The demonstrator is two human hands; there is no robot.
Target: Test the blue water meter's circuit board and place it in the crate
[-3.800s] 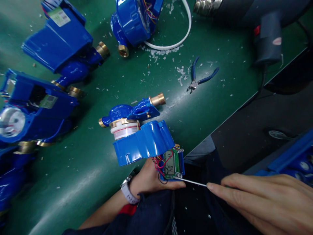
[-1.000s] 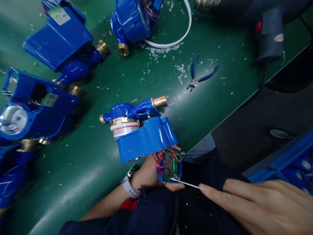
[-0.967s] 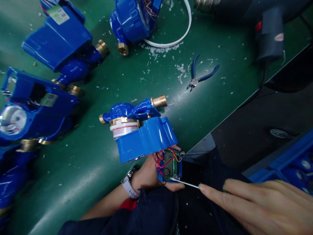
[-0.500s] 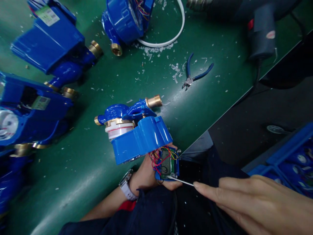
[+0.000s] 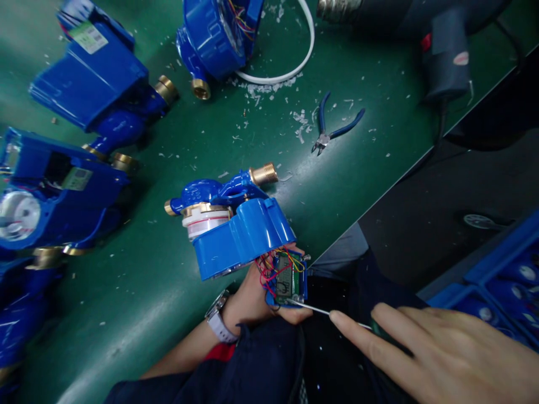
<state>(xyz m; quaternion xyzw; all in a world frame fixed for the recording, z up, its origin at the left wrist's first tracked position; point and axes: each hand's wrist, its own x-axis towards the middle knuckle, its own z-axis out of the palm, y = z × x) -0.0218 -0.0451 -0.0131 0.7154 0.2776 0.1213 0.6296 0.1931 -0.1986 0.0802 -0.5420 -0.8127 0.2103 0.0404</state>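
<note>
My left hand (image 5: 251,296), with a watch at the wrist, is closed around a small blue housing (image 5: 306,283) that carries a circuit board with a display (image 5: 284,279). Red, yellow and black wires (image 5: 269,275) run from it towards the blue cover (image 5: 242,238) of a water meter (image 5: 202,192) with brass threaded ends. That meter rests on the green table, cover side towards me. In my right hand (image 5: 455,348) is a screwdriver (image 5: 314,308), its index finger stretched along the thin shaft. The tip meets the lower end of the board; most of the handle is hidden.
Blue-handled side cutters (image 5: 324,134) lie ahead, among white scraps. A heat gun (image 5: 446,56) sits at the far right and a white cable loop (image 5: 309,45) at the back. Several blue water meters (image 5: 90,78) stand left. Blue crates (image 5: 475,283) are beyond the table edge.
My right hand has shifted slightly and its fingers have spread, showing a bit of the screwdriver's green handle. The tip stays on the board. The view has moved a little.
</note>
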